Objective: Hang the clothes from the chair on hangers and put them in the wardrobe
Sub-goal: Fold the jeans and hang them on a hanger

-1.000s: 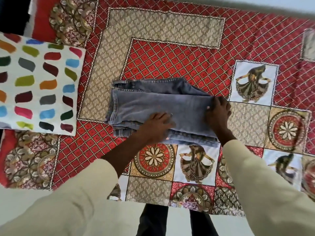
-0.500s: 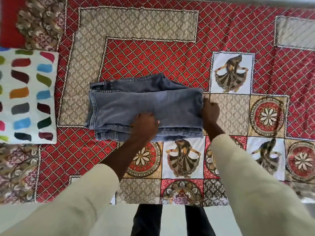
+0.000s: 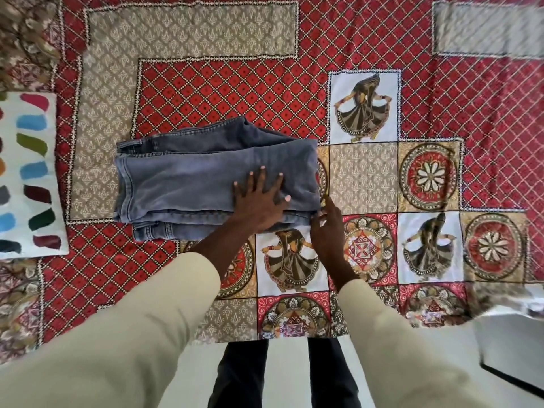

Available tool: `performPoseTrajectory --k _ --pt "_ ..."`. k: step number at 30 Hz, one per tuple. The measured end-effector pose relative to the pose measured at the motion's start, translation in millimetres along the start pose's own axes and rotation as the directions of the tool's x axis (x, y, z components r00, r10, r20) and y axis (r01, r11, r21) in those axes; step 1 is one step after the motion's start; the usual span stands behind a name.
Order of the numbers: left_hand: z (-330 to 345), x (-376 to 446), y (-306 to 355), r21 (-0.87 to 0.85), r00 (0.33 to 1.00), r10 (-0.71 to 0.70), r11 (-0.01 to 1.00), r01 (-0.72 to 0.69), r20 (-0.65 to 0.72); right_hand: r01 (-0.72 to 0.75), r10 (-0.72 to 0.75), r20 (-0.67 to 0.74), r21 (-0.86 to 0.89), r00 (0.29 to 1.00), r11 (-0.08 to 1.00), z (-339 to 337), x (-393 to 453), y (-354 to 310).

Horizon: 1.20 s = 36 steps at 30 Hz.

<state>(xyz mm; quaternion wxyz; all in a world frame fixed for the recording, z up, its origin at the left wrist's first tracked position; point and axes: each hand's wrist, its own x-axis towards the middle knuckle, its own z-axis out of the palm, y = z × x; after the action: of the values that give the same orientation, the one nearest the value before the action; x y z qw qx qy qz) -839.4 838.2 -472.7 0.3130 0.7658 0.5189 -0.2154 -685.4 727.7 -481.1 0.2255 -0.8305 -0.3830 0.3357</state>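
Since the earlier frames, left hand (image 3: 259, 198) has slid toward the right part of the folded jeans (image 3: 191, 178) and now lies flat on the top layer, fingers straight and spread wide, palm pressing the denim. Right hand (image 3: 326, 228) has come off the right fold, where it rested half a second ago, and now sits at the near right corner of the stack, fingers loosely extended, tips just beside or touching the lower layers; whether it pinches any cloth cannot be told. Jeans unchanged in form: grey-blue, folded in several layers, waistband end to the left, lying on the bedspread (image 3: 235, 92) near its middle. View has shifted, so that the pillow (image 3: 29, 175) with coloured brush-mark patches now shows only partly at the left edge, just beside the jeans but apart from them. Bedspread: red diamond lattice, beige patterned bands, square panels with dancer figures and round floral medallions along the near side. Both forearms in cream sleeves (image 3: 141, 328). Dark trouser legs (image 3: 238, 375) visible below the bed's near edge, standing on a pale floor (image 3: 288, 372). At lower right a pale object with a dark edge, too blurred to identify.
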Motion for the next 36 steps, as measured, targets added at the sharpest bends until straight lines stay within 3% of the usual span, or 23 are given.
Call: performPoseTrajectory --k 2,5,8,9,11,13,14,16,20,25,30,32,34,36 --pt "-3 2 6 0.036 0.999 -0.032 0.999 0.031 0.022 0.073 -0.063 0.090 -0.110 0.994 0.991 -8 5 0" --pt "-3 8 13 0.070 0.988 -0.104 0.993 0.097 0.115 0.052 -0.019 0.101 -0.335 0.995 0.941 -17 13 9" --pt "-6 8 28 0.084 0.980 -0.165 0.984 0.156 0.114 0.089 -0.053 0.123 -0.310 0.991 0.947 -22 17 3" --pt "-12 6 37 0.114 0.987 -0.154 0.982 0.148 0.045 0.155 -0.115 0.146 -0.302 0.983 0.941 -25 20 0" --pt "-26 6 52 0.143 0.974 -0.062 0.985 0.094 -0.218 0.335 -0.276 0.206 -0.353 0.939 0.874 -24 27 5" --pt "-42 19 67 0.008 0.894 -0.012 1.000 0.018 -0.448 0.438 -0.371 0.236 -0.401 0.898 0.805 -22 30 15" --pt "-49 32 74 -0.064 0.875 -0.017 0.998 -0.016 -0.484 0.468 -0.414 0.218 -0.403 0.884 0.786 -22 33 21" --pt "-63 64 79 -0.104 0.892 -0.034 0.994 -0.014 -0.450 0.544 -0.523 0.169 -0.394 0.835 0.741 -20 38 29" --pt "-85 105 80 -0.236 0.958 -0.185 0.963 0.132 -0.220 0.662 -0.650 0.178 -0.372 0.739 0.650 -19 49 37" --pt "-81 118 80 -0.232 0.938 -0.147 0.970 0.075 -0.313 0.717 -0.722 0.143 -0.346 0.677 0.604 -26 37 52" --pt "-68 126 80 -0.154 0.874 -0.097 0.988 0.025 -0.477 0.655 -0.605 0.251 -0.308 0.755 0.690 -17 20 69" --pt "-61 120 78 -0.065 0.841 -0.023 0.998 -0.014 -0.541 0.608 -0.569 0.212 -0.279 0.794 0.744 -19 23 60" --pt "-52 107 72 0.010 0.767 0.067 0.997 -0.078 -0.638 0.417 -0.412 0.064 -0.159 0.909 0.895 -29 32 36" --pt "-41 87 61 0.033 0.643 0.075 0.996 -0.077 -0.763 0.115 -0.113 -0.052 0.034 0.992 0.993 -36 57 7"
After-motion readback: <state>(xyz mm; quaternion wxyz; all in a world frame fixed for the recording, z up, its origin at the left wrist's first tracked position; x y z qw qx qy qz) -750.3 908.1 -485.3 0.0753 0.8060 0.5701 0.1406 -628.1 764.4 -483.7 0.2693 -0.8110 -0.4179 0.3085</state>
